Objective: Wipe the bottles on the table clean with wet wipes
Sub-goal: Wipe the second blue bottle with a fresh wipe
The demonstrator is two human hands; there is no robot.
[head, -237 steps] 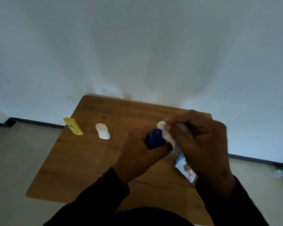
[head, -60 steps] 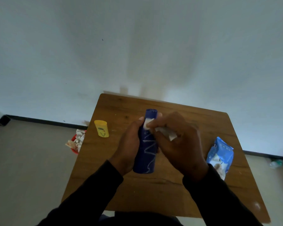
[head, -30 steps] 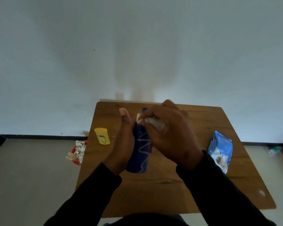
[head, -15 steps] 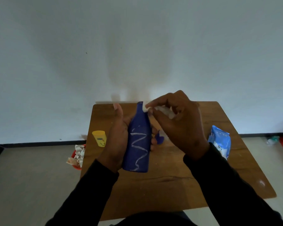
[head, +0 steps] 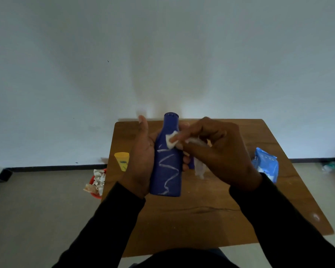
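A dark blue bottle [head: 167, 167] with a white zigzag smear down its front is held upright above the wooden table [head: 201, 209]. My left hand [head: 141, 157] grips its body from the left, thumb raised beside the neck. My right hand [head: 219, 151] pinches a white wet wipe [head: 171, 142] and presses it on the bottle's shoulder, just above the smear. A yellow bottle [head: 121, 161] lies at the table's left edge. Behind my right hand, part of a pale object [head: 199, 168] shows on the table.
A blue pack of wet wipes [head: 266, 165] lies at the table's right side. On the floor left of the table stands a red bin [head: 97, 182] with crumpled used wipes. A white wall rises right behind the table.
The wipe has slid from the bottle's cap down to its shoulder. The bottle sits a little lower in my left hand's grip, cap now uncovered.
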